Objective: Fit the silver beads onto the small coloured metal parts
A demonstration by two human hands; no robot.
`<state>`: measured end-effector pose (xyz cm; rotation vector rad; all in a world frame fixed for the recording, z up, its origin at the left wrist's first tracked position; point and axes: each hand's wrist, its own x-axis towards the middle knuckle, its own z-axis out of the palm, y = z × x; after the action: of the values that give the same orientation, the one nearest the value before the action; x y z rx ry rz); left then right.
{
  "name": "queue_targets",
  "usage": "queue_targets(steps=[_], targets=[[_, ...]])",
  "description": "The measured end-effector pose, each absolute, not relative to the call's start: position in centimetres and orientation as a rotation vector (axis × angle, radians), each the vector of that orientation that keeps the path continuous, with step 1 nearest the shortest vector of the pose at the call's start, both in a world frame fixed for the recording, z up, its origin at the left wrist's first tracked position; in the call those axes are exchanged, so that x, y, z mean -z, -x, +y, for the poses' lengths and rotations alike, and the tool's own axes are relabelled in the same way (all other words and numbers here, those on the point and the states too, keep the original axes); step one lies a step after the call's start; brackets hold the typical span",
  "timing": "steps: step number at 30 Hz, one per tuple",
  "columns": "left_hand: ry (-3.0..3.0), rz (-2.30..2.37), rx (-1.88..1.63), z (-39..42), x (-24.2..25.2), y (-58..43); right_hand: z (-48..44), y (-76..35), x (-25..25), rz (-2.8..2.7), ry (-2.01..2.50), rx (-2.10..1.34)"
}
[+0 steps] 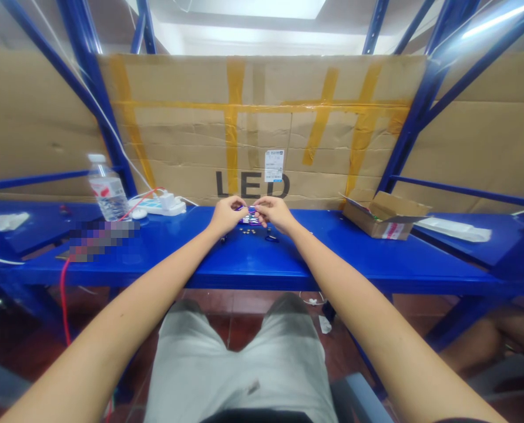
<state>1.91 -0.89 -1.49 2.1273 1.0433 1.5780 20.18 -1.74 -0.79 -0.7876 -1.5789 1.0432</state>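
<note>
My left hand [227, 215] and my right hand [276, 212] are close together over the blue table. Thumbs and fingers are pinched on both hands. Between and just below the fingertips is a small shiny purple and silver object [251, 218]. Its kind is too small to tell, and so is whatever the fingertips pinch. Several tiny gold-coloured pieces [248, 231] lie on the table in front of it. A small dark object [271, 238] rests below my right hand, and another dark bit [223, 239] sits by my left wrist.
On the left stand a water bottle [107, 189] and a white power strip [167, 204], with a red cable [64, 294] hanging over the edge. At right is an open cardboard box [383, 217] beside a white packet [458, 229]. A large cardboard sheet [182, 141] backs the blue table [332, 258].
</note>
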Motion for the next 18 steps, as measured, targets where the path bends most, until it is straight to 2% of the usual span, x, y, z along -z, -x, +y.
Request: queue_targets(steps=[7, 18], targets=[[-2.2, 1.006, -1.443, -0.88, 1.88, -2.03, -2.05, -20.18, 0.65, -1.769, 1.012, -0.873], [-2.322, 0.983, -1.3, -0.73, 2.36, -1.85, -2.45, -20.76, 0.33, -1.869, 1.174, -0.901]])
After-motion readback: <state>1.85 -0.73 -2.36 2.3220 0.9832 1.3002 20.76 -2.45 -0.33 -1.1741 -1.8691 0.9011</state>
